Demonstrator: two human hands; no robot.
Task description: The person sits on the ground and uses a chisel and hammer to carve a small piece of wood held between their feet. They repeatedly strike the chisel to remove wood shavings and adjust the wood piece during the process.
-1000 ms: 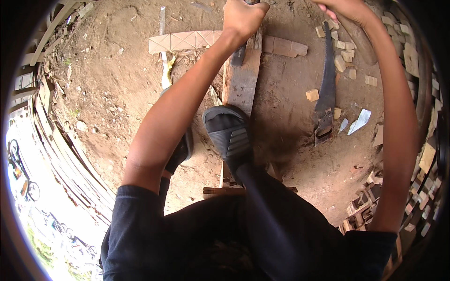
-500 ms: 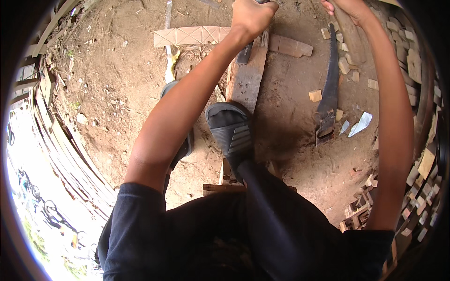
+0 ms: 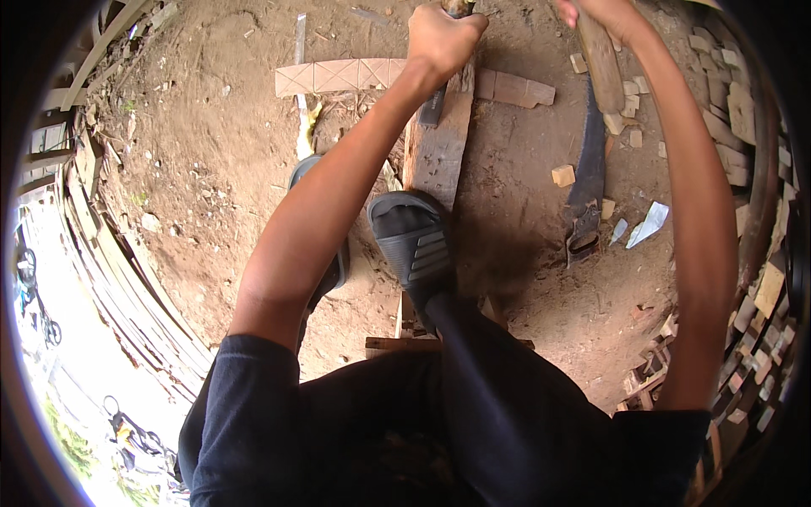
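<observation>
Left hand: the left hand (image 3: 441, 35) is closed in a fist around a dark upright tool handle (image 3: 457, 8) at the top edge of the view; what the tool is cannot be told.
Right hand: the right hand (image 3: 591, 10) is closed on the upper end of a brown wooden handle (image 3: 601, 55), which slants down and to the right of it.
Plank: a weathered brown wooden plank (image 3: 438, 144) lies lengthwise on the bare earth floor (image 3: 211, 152), directly below the left hand.
Foot: a dark grey slide sandal (image 3: 414, 241) presses on the near end of the plank.
Cross piece: a pale wooden strip with scored diamond marks (image 3: 338, 76) lies across the far end of the plank.
Blade: a long dark curved metal blade (image 3: 589, 173) lies on the earth to the right of the plank, below the wooden handle.
Offcuts: small pale wooden blocks (image 3: 563, 175) are scattered near the blade.
Surroundings: stacked wooden slats (image 3: 110, 262) curve along the left rim.
</observation>
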